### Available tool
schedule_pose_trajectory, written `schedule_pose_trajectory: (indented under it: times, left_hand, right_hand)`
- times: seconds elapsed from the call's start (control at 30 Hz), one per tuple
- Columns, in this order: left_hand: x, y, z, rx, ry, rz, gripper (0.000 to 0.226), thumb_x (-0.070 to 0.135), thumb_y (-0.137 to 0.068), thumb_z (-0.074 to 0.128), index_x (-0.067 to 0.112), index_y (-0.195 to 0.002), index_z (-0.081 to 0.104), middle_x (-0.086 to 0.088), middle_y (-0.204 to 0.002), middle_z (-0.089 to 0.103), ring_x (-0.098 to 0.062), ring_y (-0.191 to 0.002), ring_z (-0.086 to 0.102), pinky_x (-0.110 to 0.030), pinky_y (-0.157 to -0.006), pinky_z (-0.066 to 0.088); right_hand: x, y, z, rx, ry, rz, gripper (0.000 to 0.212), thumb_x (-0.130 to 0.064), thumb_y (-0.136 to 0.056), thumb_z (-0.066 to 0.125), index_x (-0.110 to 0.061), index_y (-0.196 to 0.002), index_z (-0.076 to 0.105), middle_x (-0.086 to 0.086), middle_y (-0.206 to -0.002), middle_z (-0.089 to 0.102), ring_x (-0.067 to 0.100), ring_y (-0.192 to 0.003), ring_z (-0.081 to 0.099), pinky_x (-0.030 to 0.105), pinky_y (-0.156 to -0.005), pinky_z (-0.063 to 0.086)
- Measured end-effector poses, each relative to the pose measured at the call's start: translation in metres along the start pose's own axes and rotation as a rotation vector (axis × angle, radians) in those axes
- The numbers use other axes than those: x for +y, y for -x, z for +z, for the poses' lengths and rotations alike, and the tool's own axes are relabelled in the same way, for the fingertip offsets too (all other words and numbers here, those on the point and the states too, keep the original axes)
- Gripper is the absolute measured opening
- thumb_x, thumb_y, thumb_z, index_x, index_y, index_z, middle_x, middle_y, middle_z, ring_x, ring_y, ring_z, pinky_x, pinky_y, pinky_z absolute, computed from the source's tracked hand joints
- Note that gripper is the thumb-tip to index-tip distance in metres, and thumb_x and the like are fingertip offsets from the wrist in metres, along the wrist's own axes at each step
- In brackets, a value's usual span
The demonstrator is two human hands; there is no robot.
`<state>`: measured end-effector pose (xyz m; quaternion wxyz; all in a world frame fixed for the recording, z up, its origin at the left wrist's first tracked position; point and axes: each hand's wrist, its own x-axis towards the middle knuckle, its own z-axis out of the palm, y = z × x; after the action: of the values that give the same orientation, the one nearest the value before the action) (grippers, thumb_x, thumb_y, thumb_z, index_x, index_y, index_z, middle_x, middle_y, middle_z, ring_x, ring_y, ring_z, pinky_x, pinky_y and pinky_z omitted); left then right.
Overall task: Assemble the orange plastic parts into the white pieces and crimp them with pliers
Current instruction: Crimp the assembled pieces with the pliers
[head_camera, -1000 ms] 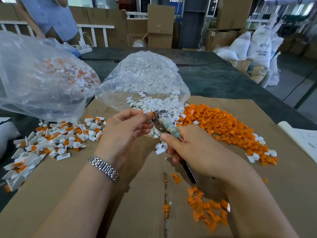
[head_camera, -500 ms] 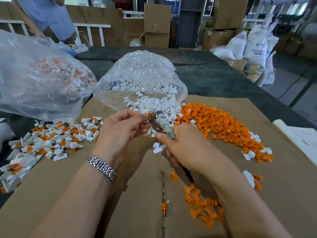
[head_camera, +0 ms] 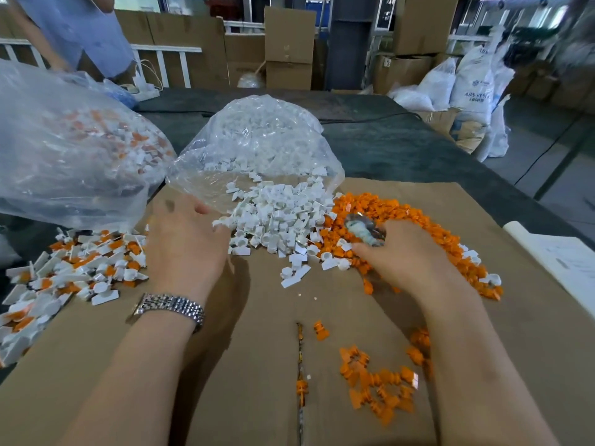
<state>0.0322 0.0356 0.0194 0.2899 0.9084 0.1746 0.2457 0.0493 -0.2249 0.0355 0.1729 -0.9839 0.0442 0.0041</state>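
Item one: our left hand (head_camera: 185,244), wrist in a steel watch (head_camera: 170,309), hovers above the cardboard sheet (head_camera: 257,365) between two heaps, fingers loosely spread and holding nothing.

Item two: our right hand (head_camera: 405,255) grips the pliers (head_camera: 363,230), fingers curled round the handles; the metal head pokes out above the thumb, over the edge of the orange heap. Whether the tool's nose is closed we cannot tell.

Item three: white pieces (head_camera: 280,217), a heap spilling from the mouth of a clear plastic bag (head_camera: 257,143) at the centre, just beyond our left fingertips.

Item four: orange plastic parts (head_camera: 402,214), a broad heap touching the white one on its right side and lying under and around our right hand. A smaller scatter of orange parts (head_camera: 376,384) lies nearer us.

Item five: assembled pieces (head_camera: 80,265), white with orange inserts, heaped at the left edge of the cardboard, below a second clear bag (head_camera: 64,149) holding more of the same.

Item six: a sheet of paper (head_camera: 560,259) at the far right edge.
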Motion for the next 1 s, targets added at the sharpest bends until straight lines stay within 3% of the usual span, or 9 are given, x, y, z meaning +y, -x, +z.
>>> schedule_pose_trajectory:
  times: [0.1,0.2,0.37,0.47,0.57,0.67,0.77,0.87,1.0]
  left_hand:
    - [0.012,0.012,0.003,-0.243,0.203,0.171,0.005,0.023,-0.087,0.074,0.024,-0.089,0.07,0.009,-0.089,0.068,-0.004,-0.079,0.061,-0.02,-0.066,0.045]
    - [0.021,0.026,0.014,-0.492,0.179,0.217,0.016,0.042,-0.084,0.079,0.029,-0.081,0.069,0.012,-0.075,0.069,-0.001,-0.069,0.063,-0.013,-0.057,0.044]
    - [0.024,0.032,0.021,-0.506,-0.007,0.252,0.019,0.044,-0.084,0.079,0.031,-0.078,0.066,0.015,-0.08,0.064,0.001,-0.076,0.058,-0.02,-0.059,0.04]
    - [0.024,0.029,0.018,-0.521,0.026,0.212,0.014,0.034,-0.086,0.079,0.03,-0.078,0.069,0.012,-0.078,0.068,-0.004,-0.075,0.063,-0.023,-0.063,0.05]
    - [0.024,0.026,0.014,-0.557,0.216,0.108,0.011,0.02,-0.086,0.078,0.018,-0.078,0.072,0.002,-0.066,0.073,-0.012,-0.061,0.069,-0.024,-0.058,0.057]
    - [0.023,0.025,0.009,-0.603,0.453,0.016,0.008,0.013,-0.085,0.078,0.007,-0.084,0.073,-0.004,-0.07,0.075,-0.015,-0.062,0.072,-0.02,-0.058,0.058]
    - [0.023,0.022,0.007,-0.665,0.642,-0.093,0.013,0.015,-0.084,0.079,0.006,-0.091,0.074,-0.008,-0.081,0.078,-0.021,-0.071,0.075,-0.029,-0.072,0.063]
    - [0.024,0.02,0.006,-0.763,1.019,-0.262,0.028,0.01,-0.075,0.079,-0.001,-0.101,0.075,-0.017,-0.085,0.074,-0.024,-0.075,0.073,-0.031,-0.073,0.062]
    - [0.025,0.02,0.004,-0.838,1.255,-0.323,0.026,0.004,-0.079,0.073,-0.003,-0.103,0.077,-0.02,-0.094,0.075,-0.022,-0.081,0.075,-0.023,-0.069,0.06]
  right_hand:
    - [-0.001,-0.003,0.008,0.053,0.129,0.024,0.044,-0.06,-0.088,0.064,-0.018,-0.098,0.053,0.008,-0.108,0.057,0.032,-0.108,0.054,0.051,-0.096,0.04]
    - [-0.002,-0.006,0.014,0.061,0.151,0.021,0.052,-0.06,-0.087,0.067,-0.016,-0.113,0.058,0.012,-0.119,0.057,0.035,-0.118,0.049,0.051,-0.097,0.038]
    - [-0.006,-0.006,0.012,0.045,0.099,0.02,0.065,-0.059,-0.084,0.071,-0.016,-0.13,0.055,0.015,-0.135,0.048,0.036,-0.13,0.04,0.053,-0.102,0.039]
    - [-0.006,0.002,-0.002,0.086,0.005,-0.002,0.055,-0.056,-0.08,0.077,-0.015,-0.114,0.062,0.008,-0.119,0.061,0.028,-0.111,0.056,0.048,-0.092,0.049]
    - [-0.007,0.014,-0.012,-0.023,0.016,-0.039,0.044,-0.053,-0.077,0.081,-0.011,-0.085,0.071,0.007,-0.086,0.072,0.023,-0.08,0.068,0.043,-0.076,0.058]
    - [-0.013,0.024,-0.015,-0.093,0.151,-0.042,0.043,-0.053,-0.073,0.084,-0.016,-0.091,0.071,0.002,-0.092,0.071,0.022,-0.087,0.068,0.041,-0.08,0.058]
    - [-0.018,0.025,-0.011,-0.085,0.26,-0.078,0.03,-0.034,-0.081,0.082,-0.017,-0.102,0.069,0.002,-0.097,0.066,0.023,-0.089,0.065,0.035,-0.071,0.052]
    - [-0.017,0.025,-0.005,-0.021,0.314,-0.126,0.014,-0.016,-0.091,0.069,-0.017,-0.105,0.068,0.003,-0.092,0.062,0.024,-0.081,0.06,0.033,-0.064,0.047]
    - [-0.017,0.02,-0.002,0.044,0.182,-0.19,0.007,-0.015,-0.093,0.063,-0.02,-0.095,0.067,0.001,-0.094,0.065,0.022,-0.084,0.063,0.036,-0.069,0.054]
